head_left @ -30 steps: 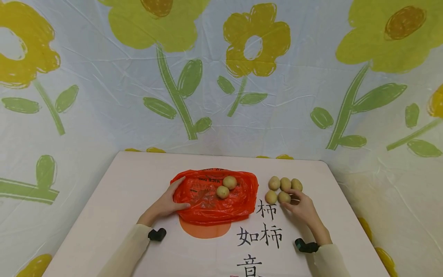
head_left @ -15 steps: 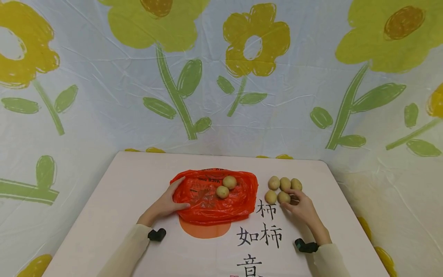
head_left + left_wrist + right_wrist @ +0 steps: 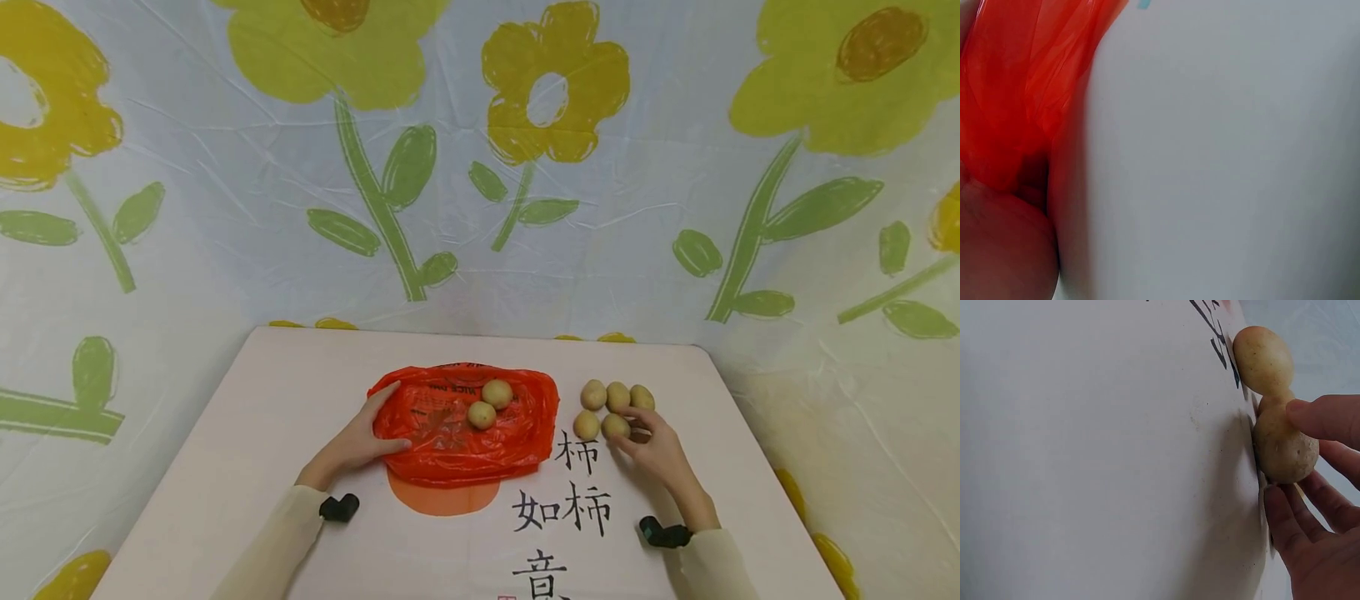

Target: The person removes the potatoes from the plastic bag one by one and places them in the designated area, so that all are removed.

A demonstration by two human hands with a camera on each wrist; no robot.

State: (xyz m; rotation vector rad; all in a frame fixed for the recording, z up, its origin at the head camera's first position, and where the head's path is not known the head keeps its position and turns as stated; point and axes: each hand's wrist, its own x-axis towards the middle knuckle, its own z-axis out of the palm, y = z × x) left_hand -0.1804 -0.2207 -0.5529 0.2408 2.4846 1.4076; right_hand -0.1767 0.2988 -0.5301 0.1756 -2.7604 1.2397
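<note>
A red plastic bag [image 3: 450, 450] lies spread with its mouth up on the table, and two potatoes [image 3: 497, 394] sit on it toward its right half. My left hand [image 3: 367, 433] grips the bag's left end, thumb on the near side and fingers at the far side. Red film [image 3: 1029, 81] bunches against that hand in the left wrist view. To the right of the bag, several potatoes [image 3: 594, 395] stand in two rows. My right hand [image 3: 660, 446] holds the near-right potato [image 3: 1285, 447] between thumb and fingers, low at the table surface.
The pale table [image 3: 300, 367] carries black brush characters [image 3: 566, 508] and an orange printed shape [image 3: 444, 498] partly under the bag. A flower-printed cloth [image 3: 465, 250] hangs close behind the table and along both sides.
The head view has shifted very slightly. Both hands, the bag and the potatoes stay where they were.
</note>
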